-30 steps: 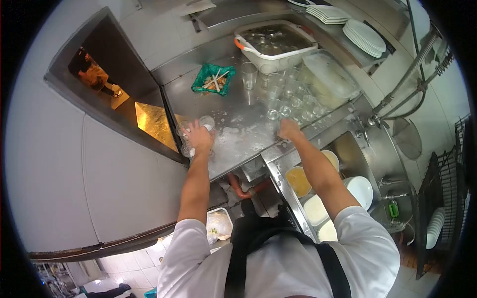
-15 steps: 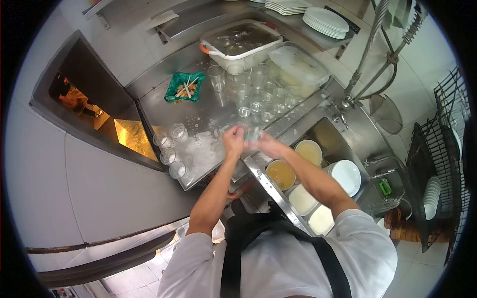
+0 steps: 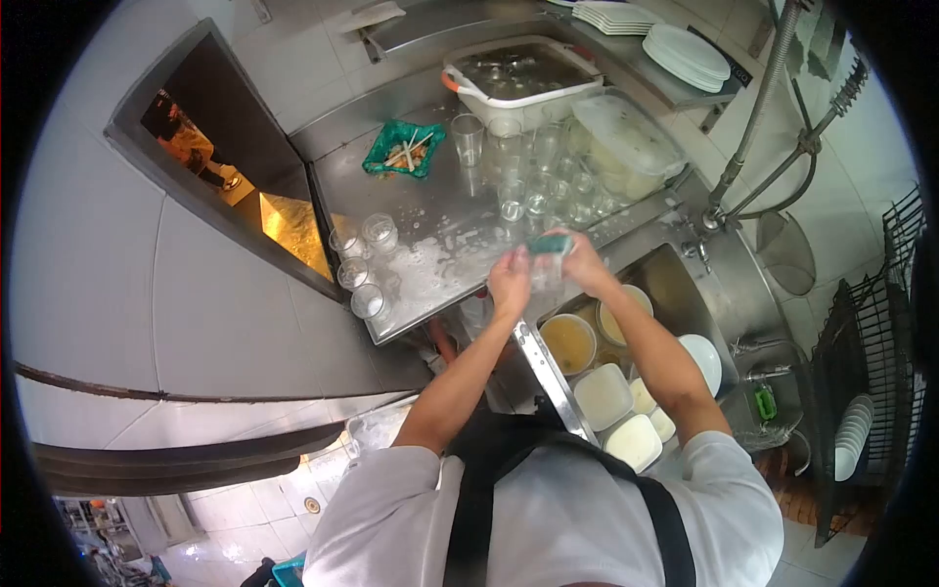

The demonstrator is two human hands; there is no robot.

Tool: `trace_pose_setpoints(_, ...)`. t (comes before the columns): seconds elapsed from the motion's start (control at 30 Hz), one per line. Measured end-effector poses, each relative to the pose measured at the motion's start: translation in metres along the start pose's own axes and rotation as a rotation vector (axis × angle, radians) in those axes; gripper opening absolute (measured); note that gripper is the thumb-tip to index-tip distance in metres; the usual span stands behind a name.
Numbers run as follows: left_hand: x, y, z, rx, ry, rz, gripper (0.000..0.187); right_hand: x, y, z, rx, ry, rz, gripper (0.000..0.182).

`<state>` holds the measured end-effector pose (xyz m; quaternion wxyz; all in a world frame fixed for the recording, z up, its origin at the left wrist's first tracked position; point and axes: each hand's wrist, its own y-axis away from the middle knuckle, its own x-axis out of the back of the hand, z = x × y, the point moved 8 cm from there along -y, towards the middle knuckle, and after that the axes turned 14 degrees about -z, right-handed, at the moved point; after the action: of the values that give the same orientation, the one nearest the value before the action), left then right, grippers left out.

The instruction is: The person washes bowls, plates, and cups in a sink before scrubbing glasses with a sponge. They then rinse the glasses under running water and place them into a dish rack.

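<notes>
In the head view, my left hand (image 3: 509,282) is closed on a clear drinking glass (image 3: 546,282), blurred by motion, over the sink's near left corner. My right hand (image 3: 585,264) grips a green scouring pad (image 3: 551,244) against the glass. Just beyond the hands, several wet glasses (image 3: 511,202) stand on the steel counter, with a taller glass (image 3: 467,142) behind them. A separate group of glasses (image 3: 367,300) sits at the counter's left end, near white suds.
A white tub of dark water (image 3: 469,90) and a lidded plastic box (image 3: 626,137) stand at the back. Tubs of cloudy liquid (image 3: 567,342) and white bowls (image 3: 699,360) fill the sink (image 3: 675,284). A green basket (image 3: 377,157) holds scraps. A spray hose (image 3: 758,117) hangs right.
The view has shifted, so the scene sits farther right. My hands still work together at the glass, and the green pad now shows above it in my right hand.
</notes>
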<state>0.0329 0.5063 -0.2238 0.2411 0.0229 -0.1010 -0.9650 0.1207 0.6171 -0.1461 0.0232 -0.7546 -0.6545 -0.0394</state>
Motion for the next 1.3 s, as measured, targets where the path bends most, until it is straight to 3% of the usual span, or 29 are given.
trace_pose_setpoints(0.07, -0.001, 0.039, 0.056, -0.531, -0.345, 0.054, 0.046, -0.014, 0.027, 0.019, -0.448, -0.657, 0.186, 0.035)
trace_pose_setpoints(0.1, -0.006, 0.062, 0.081, -0.813, -0.516, 0.080, 0.050, -0.014, 0.023, 0.021, -0.445, -0.624, 0.168, 0.034)
trace_pose_setpoints(0.13, -0.004, 0.070, 0.079, -0.868, -0.636, 0.095, 0.059, -0.014, 0.018, 0.031, -0.442, -0.590, 0.152, 0.033)
trace_pose_setpoints(0.17, 0.002, 0.070, 0.072, -0.830, -0.631, 0.057, 0.061, -0.014, 0.015, 0.042, -0.443, -0.561, 0.139, 0.031)
trace_pose_setpoints(0.3, 0.038, 0.072, 0.076, -0.571, -0.667, -0.049, 0.067, -0.030, -0.024, 0.005, -0.318, 0.643, -0.037, 0.041)
trace_pose_setpoints(0.37, 0.058, 0.067, 0.073, -0.485, -0.781, -0.072, 0.065, -0.030, -0.046, -0.012, -0.267, 0.719, 0.108, 0.042)
trace_pose_setpoints(0.4, 0.079, 0.064, 0.068, -0.408, -0.695, 0.030, 0.047, -0.026, -0.058, -0.023, -0.236, 0.759, 0.182, 0.043)
trace_pose_setpoints(0.5, 0.137, 0.067, 0.066, -0.407, -0.956, 0.307, 0.032, -0.001, -0.092, -0.059, -0.213, 0.703, 0.347, 0.045)
trace_pose_setpoints(0.6, 0.188, 0.063, 0.061, -0.223, -0.917, 0.436, 0.028, 0.021, -0.141, -0.028, -0.167, 1.134, 0.379, 0.048)
trace_pose_setpoints(0.7, 0.221, 0.054, 0.045, -0.113, -1.102, 0.445, 0.028, 0.028, -0.164, 0.029, -0.575, 0.960, 0.132, 0.049)
trace_pose_setpoints(0.8, 0.238, 0.053, 0.035, 0.044, -1.178, 0.448, 0.027, 0.027, -0.172, 0.059, -0.716, 0.974, 0.111, 0.043)
trace_pose_setpoints(0.9, 0.242, 0.056, 0.024, 0.036, -1.305, 0.458, 0.028, 0.032, -0.185, 0.077, -0.706, 1.037, 0.046, 0.036)
trace_pose_setpoints(1.0, 0.222, 0.076, 0.054, 0.111, -1.327, 0.550, 0.042, 0.025, -0.183, 0.066, -0.641, 1.099, -0.029, 0.039)
trace_pose_setpoints(1.1, 0.181, 0.074, 0.074, -0.217, -1.104, 0.592, 0.046, 0.015, -0.166, 0.055, -0.574, 1.018, 0.091, 0.036)
trace_pose_setpoints(1.17, 0.141, 0.051, 0.079, -0.426, -0.911, 0.395, 0.044, 0.007, -0.143, 0.075, -0.498, 0.160, 0.196, 0.030)
trace_pose_setpoints(1.23, 0.114, 0.036, 0.086, -0.571, -0.738, 0.283, 0.041, -0.017, -0.125, 0.094, -0.380, -0.422, 0.282, 0.030)
trace_pose_setpoints(1.3, 0.092, 0.025, 0.091, -0.660, -0.591, 0.249, 0.037, -0.056, -0.101, 0.074, -0.243, -0.976, 0.121, 0.034)
